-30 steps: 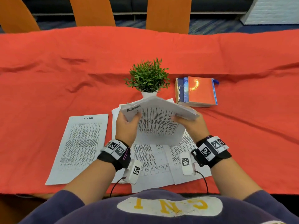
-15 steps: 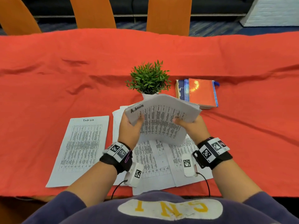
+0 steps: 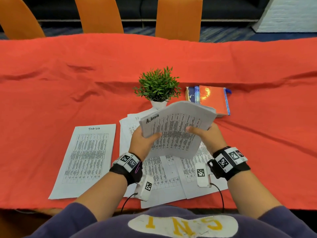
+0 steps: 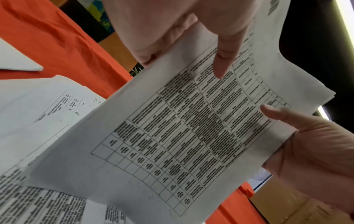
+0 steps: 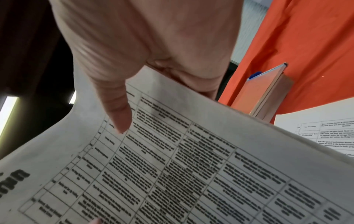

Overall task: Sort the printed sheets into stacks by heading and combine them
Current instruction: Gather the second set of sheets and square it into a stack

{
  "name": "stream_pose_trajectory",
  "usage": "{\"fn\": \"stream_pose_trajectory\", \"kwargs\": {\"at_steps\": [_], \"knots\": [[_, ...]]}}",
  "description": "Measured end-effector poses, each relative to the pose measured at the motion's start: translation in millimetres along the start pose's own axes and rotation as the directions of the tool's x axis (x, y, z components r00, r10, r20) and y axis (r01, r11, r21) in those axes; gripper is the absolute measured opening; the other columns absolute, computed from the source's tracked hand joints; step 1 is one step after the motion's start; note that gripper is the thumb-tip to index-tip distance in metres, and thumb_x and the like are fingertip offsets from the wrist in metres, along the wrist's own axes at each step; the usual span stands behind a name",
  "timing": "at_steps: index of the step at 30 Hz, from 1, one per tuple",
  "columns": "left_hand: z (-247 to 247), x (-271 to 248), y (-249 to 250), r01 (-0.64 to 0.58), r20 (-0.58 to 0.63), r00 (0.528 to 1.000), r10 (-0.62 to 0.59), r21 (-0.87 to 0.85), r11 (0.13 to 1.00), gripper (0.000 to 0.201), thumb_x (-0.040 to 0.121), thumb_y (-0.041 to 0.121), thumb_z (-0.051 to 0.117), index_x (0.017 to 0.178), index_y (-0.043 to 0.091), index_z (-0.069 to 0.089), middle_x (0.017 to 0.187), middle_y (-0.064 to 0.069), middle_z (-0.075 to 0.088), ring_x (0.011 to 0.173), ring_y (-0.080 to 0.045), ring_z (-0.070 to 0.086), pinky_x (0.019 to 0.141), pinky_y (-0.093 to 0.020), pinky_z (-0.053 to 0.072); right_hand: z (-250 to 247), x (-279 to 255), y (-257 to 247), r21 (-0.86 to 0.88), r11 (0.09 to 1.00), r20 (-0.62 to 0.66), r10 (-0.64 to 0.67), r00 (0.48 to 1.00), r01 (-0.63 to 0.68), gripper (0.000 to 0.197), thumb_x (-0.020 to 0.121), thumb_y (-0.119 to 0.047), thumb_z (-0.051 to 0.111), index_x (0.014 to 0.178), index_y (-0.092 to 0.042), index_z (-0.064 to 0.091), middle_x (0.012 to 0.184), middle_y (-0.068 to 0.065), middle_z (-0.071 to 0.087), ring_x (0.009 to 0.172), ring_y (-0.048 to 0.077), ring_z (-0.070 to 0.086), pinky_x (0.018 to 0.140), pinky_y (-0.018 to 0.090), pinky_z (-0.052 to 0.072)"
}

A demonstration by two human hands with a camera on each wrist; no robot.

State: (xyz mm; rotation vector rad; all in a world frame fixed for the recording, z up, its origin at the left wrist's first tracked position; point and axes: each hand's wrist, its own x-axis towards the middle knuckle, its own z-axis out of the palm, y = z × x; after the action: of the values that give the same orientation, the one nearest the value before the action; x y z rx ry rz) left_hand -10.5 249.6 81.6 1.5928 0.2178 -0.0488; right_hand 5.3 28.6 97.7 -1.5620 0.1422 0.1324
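A thick stack of printed sheets headed "Admin" [image 3: 176, 127] is held tilted above the table, in front of my chest. My left hand [image 3: 143, 140] grips its left edge, thumb on the top page, and my right hand [image 3: 205, 134] grips the right edge the same way. Both wrist views show the top sheet [image 4: 191, 128] [image 5: 172, 166] with its table of text, a thumb pressed on it. Loose printed sheets [image 3: 164, 172] lie spread on the cloth under the stack. A single sheet headed "Task list" [image 3: 87, 158] lies flat to the left.
A small potted plant [image 3: 157, 86] stands just beyond the held stack. Books with an orange cover [image 3: 211, 99] lie to its right. The red tablecloth [image 3: 68, 83] covers the table; orange chairs [image 3: 178, 16] stand at the far side.
The held stack has shifted slightly right and tipped up, its far edge now overlapping the books in view. Both hands keep their grip on it.
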Motion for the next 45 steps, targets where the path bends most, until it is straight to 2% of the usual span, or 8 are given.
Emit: {"fn": "stream_pose_trajectory", "kwargs": {"at_steps": [9, 12, 20, 29, 34, 37, 39, 45], "knots": [[-1, -1, 6, -0.028, -0.026, 0.999, 0.027, -0.04, 0.999, 0.024, 0.08, 0.006, 0.073, 0.095, 0.025, 0.069, 0.097, 0.008, 0.072, 0.084, -0.001, 0.069, 0.073, -0.018, 0.055, -2, 0, -4, 0.088, 0.994, -0.008, -0.062, 0.998, 0.063, 0.042, 0.069, 0.002, 0.077, 0.103, -0.021, 0.068, 0.104, 0.006, 0.073, 0.103, 0.025, 0.067, 0.092, 0.043, 0.051], [-2, -1, 5, -0.012, -0.025, 1.0, 0.011, -0.041, 0.999, 0.027, 0.079, 0.008, 0.075, 0.101, 0.022, 0.068, 0.101, 0.006, 0.073, 0.092, -0.009, 0.07, 0.079, -0.027, 0.056, -4, 3, 5, 0.055, 0.998, 0.058, 0.011, 0.998, -0.015, 0.047, 0.069, -0.002, 0.079, 0.111, -0.017, 0.065, 0.108, 0.007, 0.072, 0.105, 0.023, 0.067, 0.097, 0.049, 0.049], [4, 4, 13, -0.062, -0.066, 0.996, 0.06, -0.035, 0.997, 0.021, 0.079, 0.012, 0.075, 0.098, 0.02, 0.07, 0.096, 0.006, 0.073, 0.087, -0.008, 0.07, 0.072, -0.022, 0.056, 6, 6, 8, 0.072, 0.997, 0.02, -0.03, 0.999, 0.028, 0.031, 0.074, -0.008, 0.077, 0.097, -0.028, 0.07, 0.106, 0.004, 0.073, 0.103, 0.023, 0.067, 0.093, 0.049, 0.05], [-6, 12, 27, -0.04, -0.179, 0.984, 0.011, -0.161, 0.986, 0.014, 0.085, 0.014, 0.069, 0.098, 0.02, 0.068, 0.097, 0.003, 0.072, 0.086, -0.008, 0.068, 0.071, -0.02, 0.054, -18, 7, 66, -0.062, 0.987, 0.006, 0.148, 0.989, -0.147, 0.024, 0.065, -0.019, 0.08, 0.088, -0.015, 0.075, 0.096, 0.006, 0.075, 0.098, 0.036, 0.066, 0.096, 0.053, 0.047], [-19, 27, 47, 0.001, -0.301, 0.943, -0.14, -0.417, 0.909, 0.026, 0.077, 0.016, 0.078, 0.098, 0.011, 0.061, 0.093, -0.006, 0.069, 0.084, -0.025, 0.066, 0.072, -0.029, 0.056, -27, 7, 72, 0.399, 0.891, 0.005, 0.233, 0.972, -0.216, 0.073, 0.037, -0.035, 0.093, 0.101, -0.012, 0.066, 0.092, 0.004, 0.074, 0.083, 0.02, 0.069, 0.072, 0.03, 0.057], [-14, 26, 41, 0.079, -0.193, 0.954, -0.23, -0.58, 0.811, 0.068, 0.063, 0.019, 0.087, 0.122, 0.0, 0.059, 0.116, -0.014, 0.069, 0.11, -0.033, 0.064, 0.098, -0.052, 0.048, -14, 9, 63, 0.659, 0.727, 0.058, 0.207, 0.977, -0.193, 0.048, 0.072, -0.015, 0.074, 0.117, -0.014, 0.059, 0.111, 0.007, 0.071, 0.098, 0.019, 0.069, 0.082, 0.033, 0.058], [-8, 20, 37, 0.149, -0.123, 0.955, -0.272, -0.593, 0.791, 0.083, 0.055, 0.028, 0.092, 0.128, 0.008, 0.057, 0.124, -0.01, 0.065, 0.119, -0.03, 0.059, 0.105, -0.052, 0.041, -8, 10, 59, 0.662, 0.722, 0.079, 0.197, 0.977, -0.2, 0.035, 0.088, -0.004, 0.057, 0.122, -0.012, 0.058, 0.117, 0.009, 0.069, 0.105, 0.022, 0.067, 0.09, 0.037, 0.055], [-33, 24, 21, 0.113, -0.184, 0.951, -0.248, -0.541, 0.833, 0.037, 0.083, 0.009, 0.068, 0.12, 0.009, 0.062, 0.111, -0.01, 0.07, 0.098, -0.026, 0.068, 0.083, -0.038, 0.055, -48, 13, 50, 0.467, 0.88, -0.101, 0.146, 0.984, -0.083, 0.026, 0.084, 0.002, 0.061, 0.108, -0.008, 0.063, 0.094, 0.002, 0.075, 0.089, 0.018, 0.07, 0.07, 0.027, 0.057]]}}
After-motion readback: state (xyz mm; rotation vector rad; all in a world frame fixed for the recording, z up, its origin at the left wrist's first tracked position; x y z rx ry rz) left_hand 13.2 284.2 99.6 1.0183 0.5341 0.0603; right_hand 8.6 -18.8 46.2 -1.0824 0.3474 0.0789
